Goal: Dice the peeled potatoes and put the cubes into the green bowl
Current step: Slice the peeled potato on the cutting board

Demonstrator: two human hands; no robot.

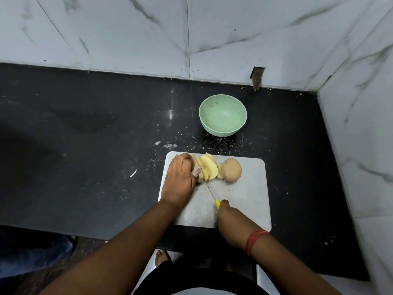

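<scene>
While a partly sliced potato [207, 168] is steadied on the grey cutting board [244, 199] by the left hand [180, 177], whose fingers are curled over its left end, a yellow-handled knife [212, 194] is gripped in the right hand [227, 218]. Its thin blade is angled toward the fanned slices. A whole peeled potato [231, 169] is set just beside those slices, to their right. Beyond the board, on the black counter [85, 135], the green bowl [222, 114] is seen upright with nothing in it.
</scene>
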